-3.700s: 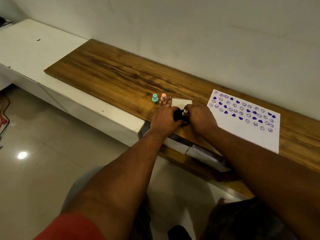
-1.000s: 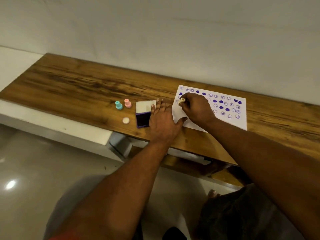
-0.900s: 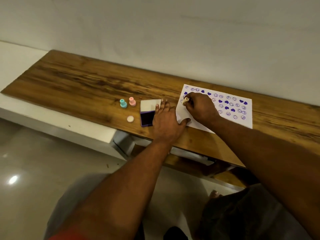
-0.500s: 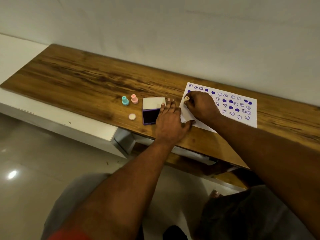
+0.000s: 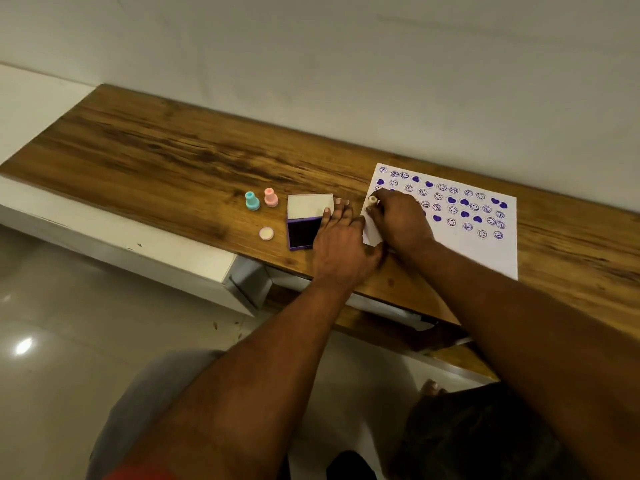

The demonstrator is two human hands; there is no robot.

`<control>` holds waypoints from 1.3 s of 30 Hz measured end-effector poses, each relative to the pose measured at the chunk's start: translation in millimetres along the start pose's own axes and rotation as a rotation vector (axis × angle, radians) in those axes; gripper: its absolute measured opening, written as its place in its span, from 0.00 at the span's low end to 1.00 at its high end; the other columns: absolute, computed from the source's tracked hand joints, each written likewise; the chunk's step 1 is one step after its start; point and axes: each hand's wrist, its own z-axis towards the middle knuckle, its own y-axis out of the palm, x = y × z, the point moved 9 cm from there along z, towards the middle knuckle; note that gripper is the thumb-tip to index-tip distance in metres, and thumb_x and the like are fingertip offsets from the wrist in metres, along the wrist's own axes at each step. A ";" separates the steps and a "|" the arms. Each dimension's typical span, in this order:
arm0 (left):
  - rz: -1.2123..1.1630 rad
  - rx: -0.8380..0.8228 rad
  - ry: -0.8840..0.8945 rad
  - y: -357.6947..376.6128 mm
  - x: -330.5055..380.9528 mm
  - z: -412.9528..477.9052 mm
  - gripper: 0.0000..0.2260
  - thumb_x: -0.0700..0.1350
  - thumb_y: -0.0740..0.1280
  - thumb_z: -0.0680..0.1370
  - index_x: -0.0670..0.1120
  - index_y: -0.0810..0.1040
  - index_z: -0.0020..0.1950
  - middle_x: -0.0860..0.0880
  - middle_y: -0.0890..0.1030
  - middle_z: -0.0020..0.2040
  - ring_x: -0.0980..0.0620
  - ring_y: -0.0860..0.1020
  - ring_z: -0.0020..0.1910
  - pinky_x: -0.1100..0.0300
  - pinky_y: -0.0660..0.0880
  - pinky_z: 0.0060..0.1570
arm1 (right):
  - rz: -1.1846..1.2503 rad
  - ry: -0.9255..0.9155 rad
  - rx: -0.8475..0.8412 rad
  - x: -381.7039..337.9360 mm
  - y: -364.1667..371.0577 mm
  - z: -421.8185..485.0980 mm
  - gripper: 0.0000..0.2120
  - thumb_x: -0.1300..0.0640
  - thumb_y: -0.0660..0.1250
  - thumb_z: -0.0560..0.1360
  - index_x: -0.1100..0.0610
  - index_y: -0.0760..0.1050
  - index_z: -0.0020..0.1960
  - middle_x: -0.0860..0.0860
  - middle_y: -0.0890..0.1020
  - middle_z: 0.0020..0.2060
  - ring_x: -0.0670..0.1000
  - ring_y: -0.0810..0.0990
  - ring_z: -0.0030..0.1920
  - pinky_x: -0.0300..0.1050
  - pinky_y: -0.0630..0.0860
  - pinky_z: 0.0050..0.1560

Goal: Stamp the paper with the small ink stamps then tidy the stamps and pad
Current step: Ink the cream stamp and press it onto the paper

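A white paper point(image 5: 485, 251) covered with several purple smiley and heart prints lies on the wooden desk point(image 5: 156, 161). My right hand point(image 5: 398, 220) grips a small cream stamp point(image 5: 372, 199) and holds it down on the paper's left side. My left hand point(image 5: 341, 244) lies flat, fingers apart, across the right side of the open ink pad point(image 5: 304, 223), its thumb near the paper's left corner. The pad has a dark purple ink bed and a white lid. A teal stamp point(image 5: 252, 200) and a pink stamp point(image 5: 270, 197) stand upright left of the pad. A round cream cap point(image 5: 266, 233) lies in front of them.
A white wall point(image 5: 346, 64) runs along the desk's back edge. A white cabinet point(image 5: 121, 233) adjoins the desk on the left, below its front edge. An open compartment point(image 5: 381, 306) with white items sits under the desk. Glossy floor tiles point(image 5: 52, 341) lie below.
Earlier both hands were at the ink pad with the stamp. My right hand then carried the stamp to the paper and has shifted slightly down its left side; my left hand stays on the pad.
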 end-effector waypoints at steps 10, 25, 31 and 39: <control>0.001 -0.026 -0.014 2.5 0.3 4.6 0.39 0.73 0.56 0.79 0.46 0.74 0.77 0.42 0.67 0.81 0.44 0.57 0.84 0.47 0.46 0.82 | -0.119 0.021 -0.054 -4.5 -3.6 15.5 0.15 0.50 0.66 0.81 0.56 0.80 0.65 0.59 0.85 0.56 0.62 0.81 0.58 0.51 0.76 0.56; 0.021 -0.061 -0.046 4.5 -7.0 -0.7 0.42 0.76 0.54 0.78 0.47 0.70 0.80 0.42 0.62 0.84 0.45 0.54 0.85 0.48 0.42 0.82 | 0.696 0.272 0.039 24.8 -28.7 18.1 0.06 0.53 0.74 0.78 0.55 0.84 0.53 0.50 0.87 0.45 0.46 0.84 0.42 0.44 0.80 0.45; 0.009 -0.058 -0.063 4.5 -6.7 0.7 0.42 0.76 0.57 0.78 0.47 0.70 0.80 0.42 0.61 0.84 0.43 0.52 0.85 0.48 0.41 0.81 | 0.963 0.538 0.181 59.3 -34.3 -1.3 0.12 0.52 0.73 0.79 0.60 0.83 0.57 0.48 0.84 0.39 0.38 0.79 0.27 0.32 0.73 0.27; -0.034 -0.017 -0.040 -5.7 1.2 -0.1 0.43 0.78 0.55 0.77 0.50 0.66 0.82 0.44 0.61 0.85 0.45 0.50 0.85 0.50 0.35 0.78 | 0.854 0.497 0.177 55.3 -39.6 -24.8 0.12 0.48 0.72 0.79 0.56 0.84 0.57 0.50 0.87 0.47 0.45 0.82 0.42 0.39 0.75 0.41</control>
